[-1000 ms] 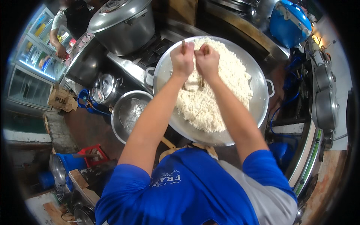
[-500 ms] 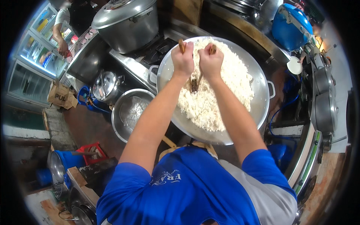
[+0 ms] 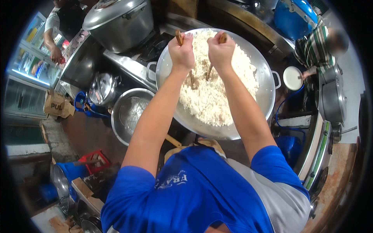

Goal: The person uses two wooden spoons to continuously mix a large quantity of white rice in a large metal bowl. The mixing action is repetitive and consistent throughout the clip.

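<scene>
A wide silver pan [image 3: 266, 86] with two side handles holds a large heap of white cooked rice [image 3: 219, 105]. My left hand [image 3: 181, 53], closed over the rice's left side, grips a wooden stick-like tool [image 3: 178, 37]. A little to its right, my right hand [image 3: 221, 53] is wrapped around a second wooden tool [image 3: 222, 37]. Both tools slant down into the rice, their lower ends apart and partly buried, so their exact kind is hidden.
A big lidded pot [image 3: 120, 29] stands at the far left, above a metal strainer bowl [image 3: 130, 114]. At the right, a person in a striped shirt [image 3: 316, 44] holds a white round dish [image 3: 292, 78] near stacked pots [image 3: 333, 103]. Another person's hand [image 3: 56, 54] is at upper left.
My hands have moved apart, and the tools' lower ends now sit separately in the rice. The person in stripes has come into view at the right with the white dish.
</scene>
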The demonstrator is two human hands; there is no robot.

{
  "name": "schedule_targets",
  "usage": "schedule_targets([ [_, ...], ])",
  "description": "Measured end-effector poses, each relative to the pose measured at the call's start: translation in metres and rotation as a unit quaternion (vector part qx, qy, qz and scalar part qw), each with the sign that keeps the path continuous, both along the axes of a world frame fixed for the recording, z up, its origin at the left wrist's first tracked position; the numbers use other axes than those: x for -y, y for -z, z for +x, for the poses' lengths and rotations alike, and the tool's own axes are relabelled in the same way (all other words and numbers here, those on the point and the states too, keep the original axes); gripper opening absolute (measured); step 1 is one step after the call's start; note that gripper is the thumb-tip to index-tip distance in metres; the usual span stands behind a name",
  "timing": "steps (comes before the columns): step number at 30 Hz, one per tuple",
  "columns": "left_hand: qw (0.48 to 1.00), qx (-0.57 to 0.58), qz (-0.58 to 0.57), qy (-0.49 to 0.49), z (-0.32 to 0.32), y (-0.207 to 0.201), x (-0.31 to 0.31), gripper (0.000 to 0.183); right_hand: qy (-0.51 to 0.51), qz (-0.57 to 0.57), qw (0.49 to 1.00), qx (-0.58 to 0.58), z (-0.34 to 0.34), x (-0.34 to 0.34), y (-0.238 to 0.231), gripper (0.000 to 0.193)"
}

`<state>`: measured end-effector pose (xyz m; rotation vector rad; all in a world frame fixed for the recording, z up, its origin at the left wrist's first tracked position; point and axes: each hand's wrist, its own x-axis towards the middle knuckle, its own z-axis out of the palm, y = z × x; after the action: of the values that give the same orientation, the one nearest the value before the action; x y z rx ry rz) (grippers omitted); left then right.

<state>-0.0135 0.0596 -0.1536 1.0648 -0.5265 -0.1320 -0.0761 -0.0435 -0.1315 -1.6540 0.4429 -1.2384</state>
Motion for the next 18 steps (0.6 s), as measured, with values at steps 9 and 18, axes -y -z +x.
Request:
schedule_targets([
  [9, 1.0, -0.017, -0.023, -0.001, 0.005, 0.014, 0.045, 0.024, 0.061, -0.016, 0.997, -0.038, 0.0, 0.009, 0.017, 0.019],
  [18, 0.994, -0.007, -0.081, 0.067, 0.012, -0.11, 0.009, 0.035, -0.059, -0.039, 0.993, 0.091, -0.031, 0.033, -0.129, 0.019],
])
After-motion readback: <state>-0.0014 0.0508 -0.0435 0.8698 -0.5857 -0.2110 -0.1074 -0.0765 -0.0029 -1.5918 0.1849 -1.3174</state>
